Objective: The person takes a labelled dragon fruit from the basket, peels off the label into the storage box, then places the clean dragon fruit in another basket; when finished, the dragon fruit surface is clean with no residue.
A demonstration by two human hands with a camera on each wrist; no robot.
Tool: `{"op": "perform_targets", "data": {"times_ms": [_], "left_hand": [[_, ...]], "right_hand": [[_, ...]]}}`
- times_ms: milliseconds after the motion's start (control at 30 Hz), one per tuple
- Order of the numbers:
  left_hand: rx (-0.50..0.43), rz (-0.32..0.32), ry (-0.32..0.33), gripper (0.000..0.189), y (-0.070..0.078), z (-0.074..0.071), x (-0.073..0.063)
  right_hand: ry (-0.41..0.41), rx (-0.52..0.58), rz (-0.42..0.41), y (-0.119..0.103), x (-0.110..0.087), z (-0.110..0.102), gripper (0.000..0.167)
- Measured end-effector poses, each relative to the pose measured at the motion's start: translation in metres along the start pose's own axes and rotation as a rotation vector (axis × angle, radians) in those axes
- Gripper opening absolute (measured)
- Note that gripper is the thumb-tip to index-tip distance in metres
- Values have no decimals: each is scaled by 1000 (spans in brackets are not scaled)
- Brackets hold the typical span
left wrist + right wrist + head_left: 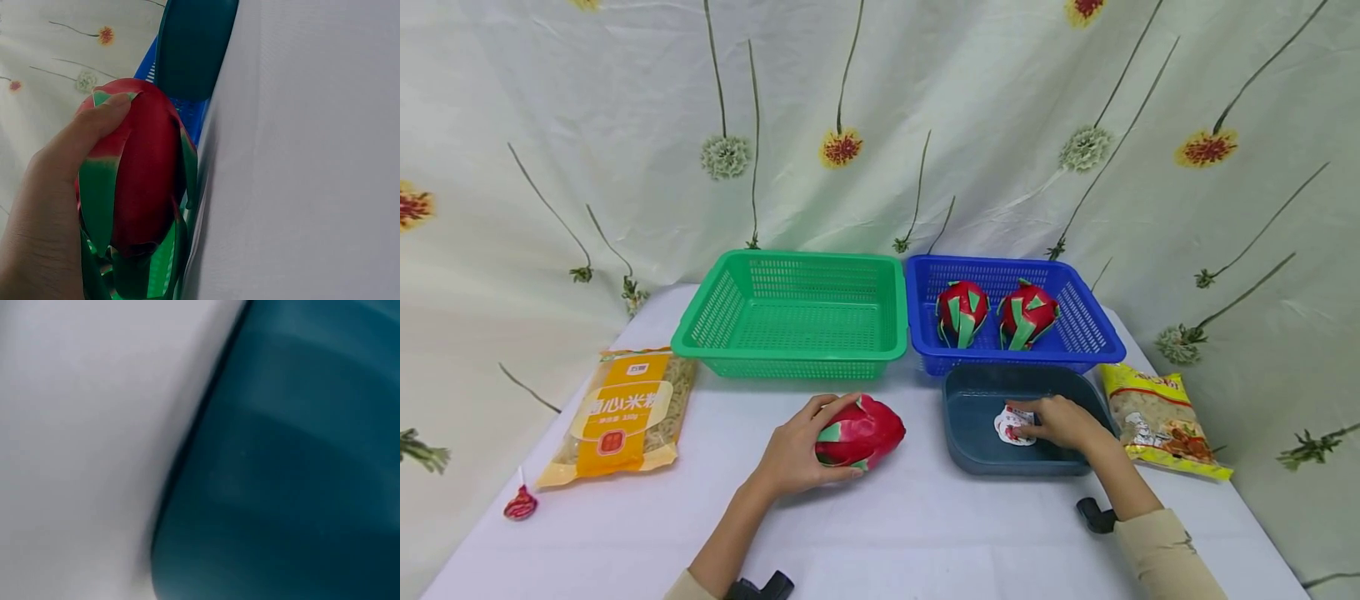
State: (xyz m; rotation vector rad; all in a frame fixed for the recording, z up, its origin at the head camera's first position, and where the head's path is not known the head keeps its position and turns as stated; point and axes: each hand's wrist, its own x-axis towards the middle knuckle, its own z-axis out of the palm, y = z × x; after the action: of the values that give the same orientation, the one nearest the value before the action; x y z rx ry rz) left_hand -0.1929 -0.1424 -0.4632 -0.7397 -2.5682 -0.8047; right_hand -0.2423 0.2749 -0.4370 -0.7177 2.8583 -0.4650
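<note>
My left hand [801, 450] grips a red dragon fruit [872, 433] with green scales, low over the white table in front of the green basket. In the left wrist view, the thumb lies across the upper part of the dragon fruit [147, 181]. Inside the dark teal basin [970, 458], my right hand [1063, 423] pinches a small flat white piece with red print and a wavy edge [1009, 423] between thumb and forefinger. The right wrist view shows only the basin's side [281, 487] and white cloth; the hand is hidden there.
Behind stand a green basket [790, 368] and a blue basket [1075, 358] with two more dragon fruits [962, 312]. An orange bag of noodles [625, 408] and a red lollipop [521, 504] lie left. A yellow noodle bag [1161, 421] rests right of the basin.
</note>
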Motion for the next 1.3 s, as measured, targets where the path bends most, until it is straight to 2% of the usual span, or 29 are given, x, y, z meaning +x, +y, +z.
{"op": "perform_targets", "data": {"times_ms": [433,667,800,933,1300], "left_hand": [[-7,5,4,91,-1,2,-1],[-7,-8,-4,90,0,1,-1],[-1,-5,-1,90,0,0,0],[-2,-1,0,89,1,0,0],[1,-15,-9,89,1,0,0]], "right_hand": [[36,-31,1,-3,-1,2,56],[88,-10,-1,-5,0,-1,46],[50,16,14,-3,1,0,43],[13,29,19,-2,1,1,47],[-12,48,5,0,1,0,54]]}}
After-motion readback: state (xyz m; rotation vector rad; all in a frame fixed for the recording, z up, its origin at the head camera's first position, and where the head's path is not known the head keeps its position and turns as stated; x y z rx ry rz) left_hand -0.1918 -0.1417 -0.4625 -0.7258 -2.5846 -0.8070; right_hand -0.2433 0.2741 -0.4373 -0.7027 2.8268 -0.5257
